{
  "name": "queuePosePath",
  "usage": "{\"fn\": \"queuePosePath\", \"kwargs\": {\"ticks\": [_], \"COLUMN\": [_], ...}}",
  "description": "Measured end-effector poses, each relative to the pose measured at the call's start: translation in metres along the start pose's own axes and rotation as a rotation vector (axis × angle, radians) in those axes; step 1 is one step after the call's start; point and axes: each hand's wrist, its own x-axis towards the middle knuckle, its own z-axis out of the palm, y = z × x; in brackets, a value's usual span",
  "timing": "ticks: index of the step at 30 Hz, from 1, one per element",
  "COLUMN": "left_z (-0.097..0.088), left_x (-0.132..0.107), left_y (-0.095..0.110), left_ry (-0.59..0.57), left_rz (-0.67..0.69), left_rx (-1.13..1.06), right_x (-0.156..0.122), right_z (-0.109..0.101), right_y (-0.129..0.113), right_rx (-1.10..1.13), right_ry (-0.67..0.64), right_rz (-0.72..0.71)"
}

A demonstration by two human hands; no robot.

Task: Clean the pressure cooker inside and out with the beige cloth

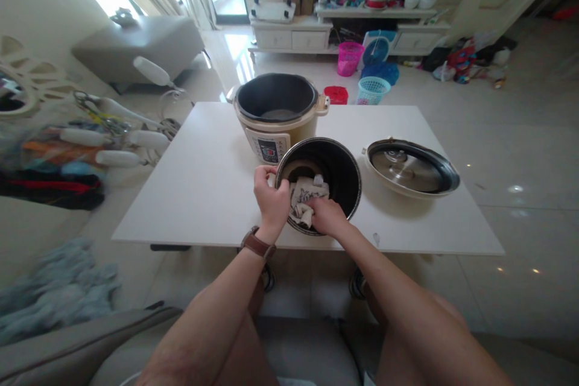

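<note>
A dark inner pot [337,172] stands on the white table [199,193] just in front of me. My left hand [271,196] grips the pot's near left rim, fingers curled over the edge. My right hand [326,216] reaches inside the pot and is closed on a crumpled white patterned cloth [305,196] pressed against the pot's inner wall. Behind the pot sits the cream rice cooker body [277,111], open and with no pot in it. The cooker's lid [411,167] lies upside down on the table to the right.
A rack of white-handled utensils and scissors [113,132] stands left of the table. Baskets [371,89] and a pink bin [349,57] sit on the floor beyond. A white cabinet [294,33] lines the far wall. My knees are under the table's near edge.
</note>
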Motion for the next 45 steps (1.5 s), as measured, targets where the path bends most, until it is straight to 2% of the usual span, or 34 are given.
{"fn": "queuePosePath", "kwargs": {"ticks": [8, 13, 18, 20, 22, 26, 28, 31, 34, 37, 41, 43, 45], "left_z": [-0.012, -0.012, -0.009, -0.008, -0.007, -0.003, 0.0, 0.004, 0.005, 0.004, 0.004, 0.005, 0.006], "left_x": [0.019, 0.02, 0.008, 0.004, 0.0, -0.007, -0.011, -0.016, -0.016, -0.013, -0.007, -0.004, -0.002], "left_y": [-0.004, -0.006, -0.002, 0.001, 0.003, 0.007, 0.009, 0.01, 0.01, 0.009, 0.003, -0.001, -0.006], "left_ry": [-0.086, -0.246, -0.233, -0.225, -0.226, -0.217, -0.197, -0.176, -0.18, -0.176, -0.165, -0.169, -0.174], "left_rz": [-0.092, -0.003, 0.032, 0.054, 0.07, 0.089, 0.101, 0.12, 0.131, 0.116, 0.055, 0.012, -0.032], "left_rx": [0.026, -0.04, -0.066, -0.046, -0.046, -0.076, -0.086, -0.097, -0.109, -0.114, -0.124, -0.147, -0.163], "right_x": [-0.007, -0.008, -0.004, 0.001, 0.008, 0.023, 0.03, 0.036, 0.036, 0.028, 0.011, 0.003, -0.004], "right_z": [0.005, 0.002, -0.001, 0.003, 0.011, 0.032, 0.038, 0.039, 0.033, 0.025, 0.004, -0.009, -0.018], "right_y": [-0.009, -0.009, 0.003, 0.008, 0.01, -0.005, -0.015, -0.021, -0.016, -0.004, 0.012, 0.016, 0.017], "right_rx": [-0.132, -0.144, -0.007, 0.142, 0.411, 1.284, 1.637, 1.829, 1.718, 1.436, 0.746, 0.369, 0.117], "right_ry": [0.017, 0.017, 0.026, 0.033, 0.044, 0.118, 0.194, 0.268, 0.228, 0.126, -0.014, -0.052, -0.052], "right_rz": [-0.074, -0.044, 0.04, 0.053, 0.079, 0.122, 0.124, 0.123, 0.044, -0.062, -0.108, -0.041, 0.03]}}
